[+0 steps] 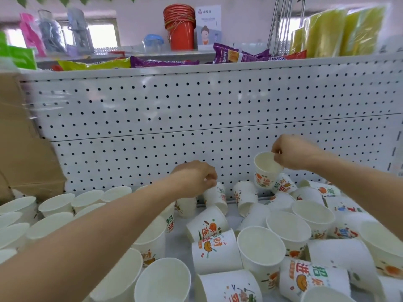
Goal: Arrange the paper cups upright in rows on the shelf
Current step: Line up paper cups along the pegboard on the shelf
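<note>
White paper cups with orange and green print cover the shelf (181,245). On the left, several cups (56,203) stand upright in rows. On the right lies a jumbled pile (292,232), some cups upright, some tipped or upside down. My left hand (196,177) is closed on the top of a tilted cup (216,196) near the back panel. My right hand (292,152) pinches the rim of another cup (265,170), held above the pile with its mouth facing me.
A white pegboard back panel (196,118) rises behind the shelf. A cardboard box (24,149) stands at the left. Above, an upper shelf holds snack packets (161,62), a stack of red cups (180,27) and yellow packs (335,31).
</note>
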Motion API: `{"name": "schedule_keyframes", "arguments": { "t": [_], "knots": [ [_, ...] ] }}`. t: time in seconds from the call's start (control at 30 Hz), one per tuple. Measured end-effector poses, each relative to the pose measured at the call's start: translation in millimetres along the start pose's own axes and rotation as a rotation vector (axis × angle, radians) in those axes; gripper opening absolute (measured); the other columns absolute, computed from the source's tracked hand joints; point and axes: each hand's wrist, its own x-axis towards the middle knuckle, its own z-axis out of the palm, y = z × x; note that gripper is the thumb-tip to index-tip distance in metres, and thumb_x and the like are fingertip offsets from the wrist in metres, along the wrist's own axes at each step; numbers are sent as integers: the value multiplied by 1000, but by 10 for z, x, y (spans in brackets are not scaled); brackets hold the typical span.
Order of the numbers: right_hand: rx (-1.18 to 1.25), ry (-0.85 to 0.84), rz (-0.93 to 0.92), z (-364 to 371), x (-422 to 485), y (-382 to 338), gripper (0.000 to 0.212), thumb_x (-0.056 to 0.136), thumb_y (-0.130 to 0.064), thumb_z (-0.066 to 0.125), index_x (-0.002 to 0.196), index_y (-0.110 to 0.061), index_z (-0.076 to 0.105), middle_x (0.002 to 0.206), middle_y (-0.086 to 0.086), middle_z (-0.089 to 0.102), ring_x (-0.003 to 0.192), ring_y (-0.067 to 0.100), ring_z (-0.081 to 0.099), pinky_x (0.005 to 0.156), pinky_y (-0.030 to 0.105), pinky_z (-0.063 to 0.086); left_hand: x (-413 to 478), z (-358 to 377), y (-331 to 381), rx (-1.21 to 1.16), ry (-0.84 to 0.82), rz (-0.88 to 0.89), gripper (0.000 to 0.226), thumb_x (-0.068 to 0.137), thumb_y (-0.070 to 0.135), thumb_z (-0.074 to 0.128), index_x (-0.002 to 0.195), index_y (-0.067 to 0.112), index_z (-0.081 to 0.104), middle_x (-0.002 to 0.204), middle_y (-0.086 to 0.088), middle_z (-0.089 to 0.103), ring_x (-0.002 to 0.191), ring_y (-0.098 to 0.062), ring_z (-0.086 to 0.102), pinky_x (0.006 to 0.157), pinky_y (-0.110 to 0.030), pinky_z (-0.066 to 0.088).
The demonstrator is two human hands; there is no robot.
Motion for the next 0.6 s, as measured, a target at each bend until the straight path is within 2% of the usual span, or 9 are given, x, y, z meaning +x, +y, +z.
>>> {"name": "schedule_keyframes", "arguments": {
  "t": [0.07, 0.1, 0.17, 0.27, 0.37, 0.43, 0.5, 0.6],
  "knots": [
    [-70, -34, 7, 90, -16, -33, 9, 89, -12, 49, 96, -11, 56, 81, 6, 57, 69, 22, 53, 61, 28, 45, 118, 54, 86, 46, -67, -33, 39, 99, 41, 45, 134, 24, 50, 130, 4, 57, 111, -18, 55, 91, -33, 45],
    [-91, -61, 14, 122, -13, -66, 4, 88, -9, 48, 88, -12, 51, 75, 4, 51, 64, 21, 49, 57, 27, 40, 168, 76, 114, 87, -109, -52, 43, 98, 44, 45, 136, 23, 48, 131, 2, 56, 112, -20, 54, 90, -31, 42],
    [-103, -132, 42, 193, 35, -99, 20, 85, -2, 46, 70, -13, 40, 65, 3, 41, 54, 18, 37, 49, 25, 31, 240, 110, 137, 133, -167, -77, 46, 96, 48, 47, 134, 22, 49, 129, 1, 57, 110, -21, 54, 86, -31, 36],
    [-126, -198, 85, 275, 93, -106, 24, 88, -2, 42, 68, -14, 36, 65, 3, 41, 53, 17, 36, 49, 25, 28, 286, 129, 129, 64, -178, -111, 54, 92, 48, 56, 139, 25, 43, 134, 3, 54, 117, -21, 51, 95, -33, 35],
    [-187, -41, -53, 326, 126, -136, 19, 95, -17, 42, 81, -12, 54, 85, 3, 53, 71, 19, 50, 59, 29, 42, 296, 132, 106, -23, -203, -136, 63, 86, 43, 68, 140, 26, 41, 136, 4, 51, 120, -21, 49, 101, -34, 35],
    [-43, -17, -207, 332, 105, -197, 21, 97, -32, 45, 98, -20, 62, 100, -2, 55, 87, 18, 55, 72, 34, 50, 291, 140, 79, -71, -217, -132, 65, 84, 39, 72, 140, 25, 41, 135, 3, 50, 120, -22, 49, 102, -34, 37],
    [77, -172, -333, 323, 40, -306, 26, 91, -47, 56, 112, -33, 62, 105, -10, 52, 97, 14, 55, 84, 32, 49, 281, 135, 51, -132, -228, -132, 67, 81, 35, 75, 139, 25, 43, 132, 2, 51, 116, -21, 51, 100, -34, 41],
    [-37, -389, -354, 368, -4, -445, 59, 79, -58, 67, 132, -39, 51, 123, -11, 45, 112, 16, 50, 97, 31, 42, 268, 107, 19, -203, -246, -136, 67, 80, 28, 78, 138, 24, 44, 128, 1, 53, 107, -19, 53, 95, -30, 44]
  ]
}}
